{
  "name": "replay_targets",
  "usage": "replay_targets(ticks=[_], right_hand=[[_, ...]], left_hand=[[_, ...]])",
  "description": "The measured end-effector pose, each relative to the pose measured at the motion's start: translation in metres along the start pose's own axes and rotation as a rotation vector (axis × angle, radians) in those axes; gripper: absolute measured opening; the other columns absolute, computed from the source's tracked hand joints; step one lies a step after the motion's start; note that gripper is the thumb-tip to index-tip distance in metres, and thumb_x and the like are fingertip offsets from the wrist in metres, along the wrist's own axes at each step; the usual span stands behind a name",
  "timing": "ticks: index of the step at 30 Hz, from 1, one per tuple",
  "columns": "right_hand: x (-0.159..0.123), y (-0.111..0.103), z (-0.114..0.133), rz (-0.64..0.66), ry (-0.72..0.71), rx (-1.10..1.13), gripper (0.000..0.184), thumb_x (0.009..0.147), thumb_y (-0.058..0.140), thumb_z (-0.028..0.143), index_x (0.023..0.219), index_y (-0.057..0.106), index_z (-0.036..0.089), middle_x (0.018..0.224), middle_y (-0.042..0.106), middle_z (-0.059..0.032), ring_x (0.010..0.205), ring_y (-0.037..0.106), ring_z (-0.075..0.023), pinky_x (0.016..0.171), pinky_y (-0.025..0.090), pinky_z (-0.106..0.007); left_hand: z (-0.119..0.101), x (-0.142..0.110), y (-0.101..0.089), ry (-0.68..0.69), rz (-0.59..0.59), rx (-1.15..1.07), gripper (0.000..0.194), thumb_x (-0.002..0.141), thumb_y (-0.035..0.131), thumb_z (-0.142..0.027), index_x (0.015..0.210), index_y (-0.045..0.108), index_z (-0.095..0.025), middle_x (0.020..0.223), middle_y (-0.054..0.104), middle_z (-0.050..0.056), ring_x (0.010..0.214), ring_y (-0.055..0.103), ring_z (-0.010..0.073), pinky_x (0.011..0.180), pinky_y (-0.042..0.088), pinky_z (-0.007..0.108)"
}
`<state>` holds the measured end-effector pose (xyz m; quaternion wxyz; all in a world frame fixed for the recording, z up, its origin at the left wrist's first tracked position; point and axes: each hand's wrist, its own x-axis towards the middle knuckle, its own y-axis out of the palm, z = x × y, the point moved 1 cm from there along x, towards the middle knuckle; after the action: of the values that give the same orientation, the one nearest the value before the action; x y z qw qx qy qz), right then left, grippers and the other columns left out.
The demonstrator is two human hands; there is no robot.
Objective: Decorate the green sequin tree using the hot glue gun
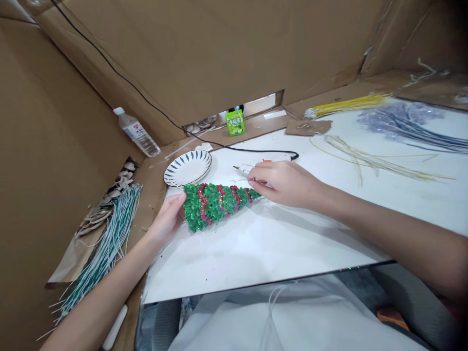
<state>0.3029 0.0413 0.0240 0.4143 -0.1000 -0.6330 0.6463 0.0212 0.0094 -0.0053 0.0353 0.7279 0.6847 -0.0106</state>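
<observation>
Head view | left hand [167, 219] fingers grip green beaded tree [215, 203] base | right hand [288, 183] fingers pinch thin wire [239, 180] at tip | plate [187, 167] far-left on table [263, 243]

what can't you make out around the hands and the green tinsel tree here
- Head view: the tip of the green tinsel tree is covered by the right hand.
- Head view: what the right hand's fingers pinch is too thin to identify; the body of the pointed tool is hidden behind them.
- Head view: the tree's base is covered by the left hand.
- Head view: small print on the green packet is too small to read.
</observation>
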Motion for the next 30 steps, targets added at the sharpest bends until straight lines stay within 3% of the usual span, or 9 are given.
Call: replay_targets(ticks=[10,18,24,30], right_hand=[[0.0,0.0,0.0,0.001,-0.002,-0.014,0.025,0.089,0.036,0.026,0.09,0.06,0.017,0.085,0.061,-0.0032,0.075,0.054,-0.0117,0.066,0.033,-0.025],[0.0,-0.001,-0.001,-0.001,-0.013,-0.015,0.026,0.09,0.036,0.027,0.09,0.06,0.017,0.085,0.061,-0.0035,0.077,0.055,-0.0123,0.067,0.033,-0.025],[0.0,0.0,-0.001,-0.001,-0.01,-0.017,0.026,0.09,0.036,0.027,0.09,0.06,0.017,0.085,0.062,-0.0037,0.077,0.055,-0.0124,0.067,0.033,-0.025],[0.0,0.0,-0.001,-0.008,-0.008,-0.013,0.026,0.09,0.036,0.027,0.09,0.06,0.018,0.086,0.062,-0.0031,0.079,0.055,-0.0128,0.068,0.035,-0.025]], left_hand=[[-0.005,-0.003,0.0,0.011,0.031,-0.038,0.031,0.058,0.075,-0.044,0.056,0.064,-0.015,0.046,0.056,-0.001,0.041,0.05,0.0103,0.04,0.04,0.02],[-0.007,-0.009,0.003,0.058,0.209,0.0,0.021,0.053,0.077,-0.033,0.057,0.069,-0.014,0.05,0.059,0.001,0.044,0.05,0.0112,0.045,0.04,0.023],[-0.003,-0.008,-0.005,0.128,0.232,0.05,0.016,0.052,0.077,-0.03,0.06,0.071,-0.018,0.056,0.062,0.001,0.05,0.052,0.0132,0.048,0.041,0.024],[-0.006,-0.009,-0.008,0.252,0.415,0.23,0.015,0.055,0.076,-0.029,0.057,0.069,-0.015,0.053,0.058,0.001,0.051,0.049,0.0127,0.05,0.04,0.024]])
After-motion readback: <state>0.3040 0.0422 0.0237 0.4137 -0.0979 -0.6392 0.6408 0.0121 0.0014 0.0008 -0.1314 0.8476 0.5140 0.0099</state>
